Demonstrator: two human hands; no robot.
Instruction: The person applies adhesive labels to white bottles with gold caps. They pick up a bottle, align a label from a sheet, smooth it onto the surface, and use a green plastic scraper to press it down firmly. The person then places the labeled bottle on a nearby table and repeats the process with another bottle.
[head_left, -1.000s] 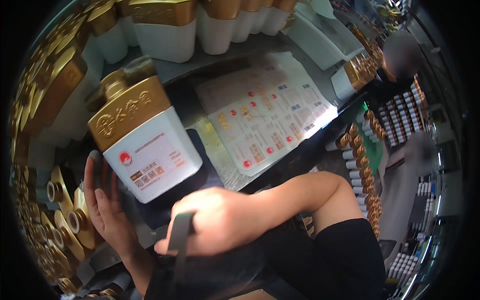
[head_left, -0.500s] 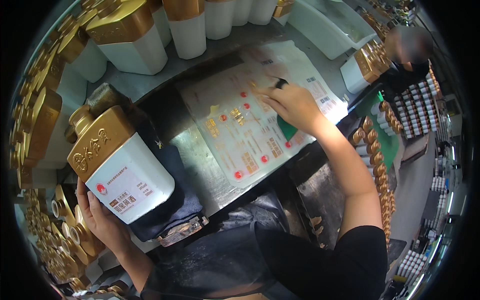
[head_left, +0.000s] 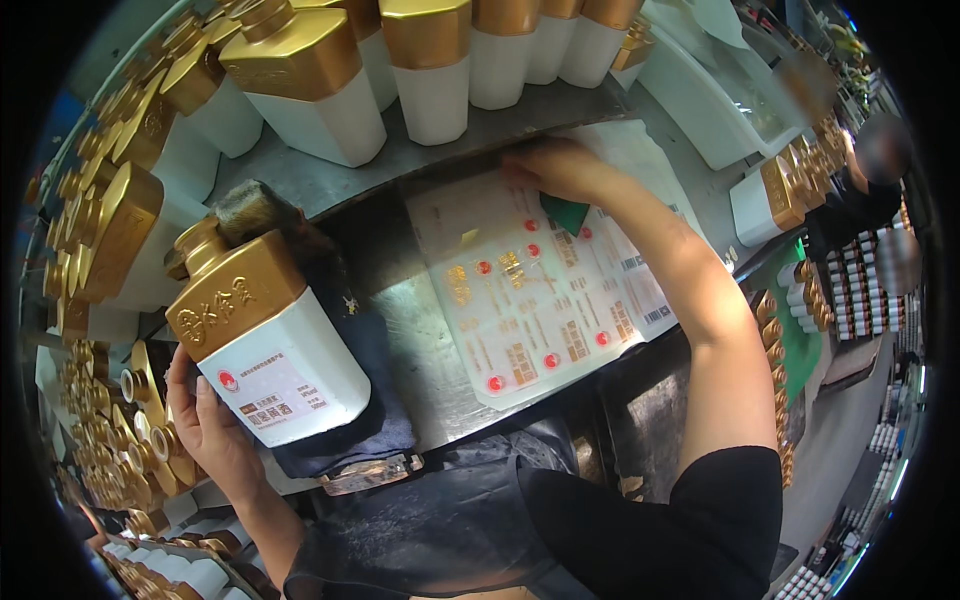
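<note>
A white bottle [head_left: 285, 365] with a gold shoulder and neck lies tilted on a dark blue cloth [head_left: 385, 400] at the left. It carries a small printed decal. My left hand [head_left: 220, 440] grips the bottle's near left side, thumb at its edge and fingers partly hidden behind it. My right hand [head_left: 560, 168] is over the far edge of a stack of translucent decal sheets [head_left: 480, 335], printed with red emblems and gold lettering. A flat green scraper [head_left: 566, 213] sticks out beneath this hand. Its fingertips are in shadow and blurred.
Gold-and-white bottles [head_left: 310, 110] line the back and left. A white plastic tub [head_left: 700, 90] stands at the back right, near another bottle [head_left: 765, 205]. A brown cloth bundle [head_left: 255, 210] rests beside the bottle neck. Other people are at the far right.
My right hand has moved farther back across the decal sheets, the green scraper travelling with it. My left hand stays on the bottle. The whole view has shifted somewhat.
</note>
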